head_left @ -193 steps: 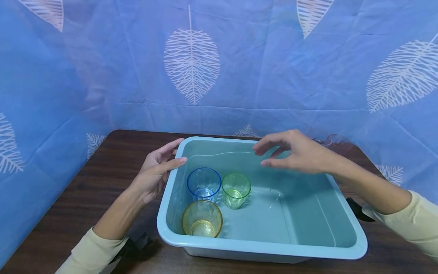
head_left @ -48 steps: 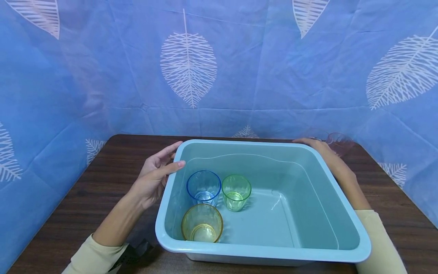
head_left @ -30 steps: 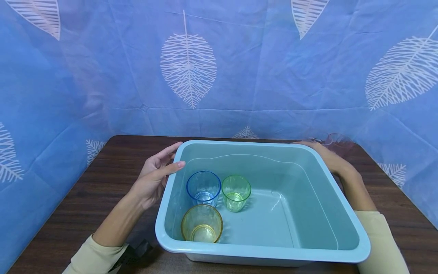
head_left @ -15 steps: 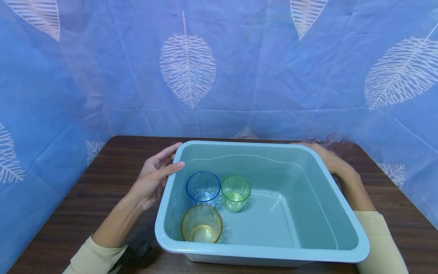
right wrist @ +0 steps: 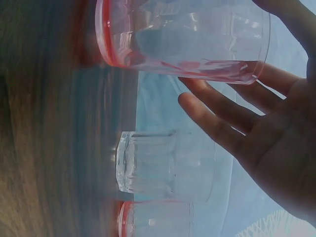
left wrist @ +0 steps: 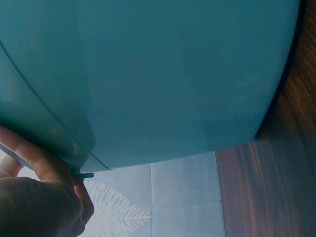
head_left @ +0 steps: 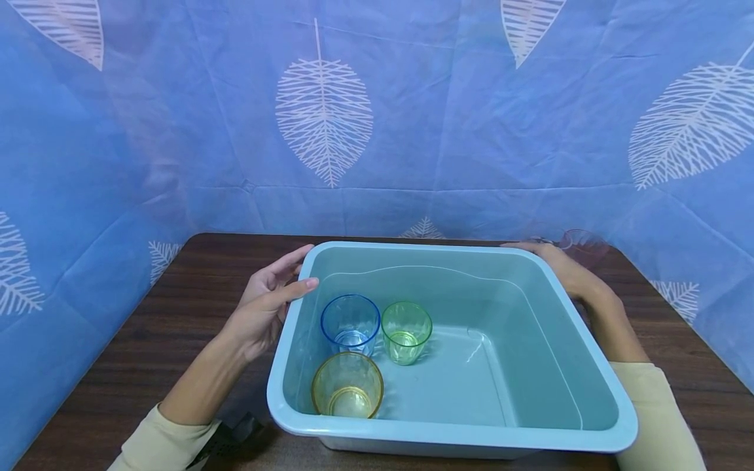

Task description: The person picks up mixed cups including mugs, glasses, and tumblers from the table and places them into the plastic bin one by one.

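Note:
A teal plastic basin (head_left: 589,366) stands on the dark wooden table (head_left: 177,307). Inside it, near its left wall, stand a blue cup (head_left: 350,320), a green cup (head_left: 406,329) and a yellow cup (head_left: 347,386). My left hand (head_left: 268,297) rests against the basin's left rim with its thumb laid on the edge; the left wrist view shows the basin's outer wall (left wrist: 173,74) close up. My right hand (head_left: 559,261) is behind the far right corner. Its straight fingers (right wrist: 217,118) are spread beside an upright pink cup (right wrist: 182,39).
A clear cup (right wrist: 148,163) and a second pink cup (right wrist: 153,219) stand on the table beside the first. A blue leaf-print cloth (head_left: 377,118) hangs close behind and on both sides. Bare wood lies left of the basin.
Since the earliest frame my right hand has gone from above the basin to behind its far right corner. Over the last second nothing has visibly moved.

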Tool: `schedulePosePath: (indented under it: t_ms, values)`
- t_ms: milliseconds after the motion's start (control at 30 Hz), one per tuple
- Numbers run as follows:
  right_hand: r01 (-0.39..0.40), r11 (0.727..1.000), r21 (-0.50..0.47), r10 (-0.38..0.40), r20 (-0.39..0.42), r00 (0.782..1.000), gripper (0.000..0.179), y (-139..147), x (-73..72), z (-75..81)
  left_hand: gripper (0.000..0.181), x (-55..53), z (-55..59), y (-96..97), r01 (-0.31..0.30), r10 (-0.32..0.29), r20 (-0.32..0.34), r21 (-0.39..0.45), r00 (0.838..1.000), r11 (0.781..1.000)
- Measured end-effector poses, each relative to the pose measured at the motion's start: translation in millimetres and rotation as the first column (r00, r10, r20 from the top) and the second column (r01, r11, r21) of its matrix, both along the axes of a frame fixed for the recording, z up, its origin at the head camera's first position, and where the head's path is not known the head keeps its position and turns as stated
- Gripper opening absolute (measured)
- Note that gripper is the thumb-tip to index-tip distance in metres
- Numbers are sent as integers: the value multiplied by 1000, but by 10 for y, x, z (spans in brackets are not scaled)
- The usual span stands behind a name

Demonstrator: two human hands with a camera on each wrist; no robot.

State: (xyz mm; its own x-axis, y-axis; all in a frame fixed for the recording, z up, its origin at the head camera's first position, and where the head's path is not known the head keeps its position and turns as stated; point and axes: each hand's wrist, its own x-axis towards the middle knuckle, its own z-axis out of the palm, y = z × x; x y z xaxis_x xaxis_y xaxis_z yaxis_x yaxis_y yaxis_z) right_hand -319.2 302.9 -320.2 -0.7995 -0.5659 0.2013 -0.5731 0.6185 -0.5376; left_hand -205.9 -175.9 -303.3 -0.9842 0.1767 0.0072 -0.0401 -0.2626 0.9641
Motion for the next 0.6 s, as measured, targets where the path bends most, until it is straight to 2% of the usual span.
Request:
schedulePosePath:
  t_ms: [67, 233, 600]
  values:
    - [47, 999, 8, -47, 56, 997, 55, -1, 19, 33, 64, 1, 1, 1, 0, 0, 1, 0, 1000, 1000]
    - [107, 994, -16, -104, 126, 987, 59, 27, 51, 78, 64, 11, 5, 2, -1, 1, 2, -9, 1000, 1000]
    - [134, 991, 0, -133, 115, 984, 62, 61, 75, 138, 62, 8, 4, 16, -14, 14, 9, -1, 1000, 1000]
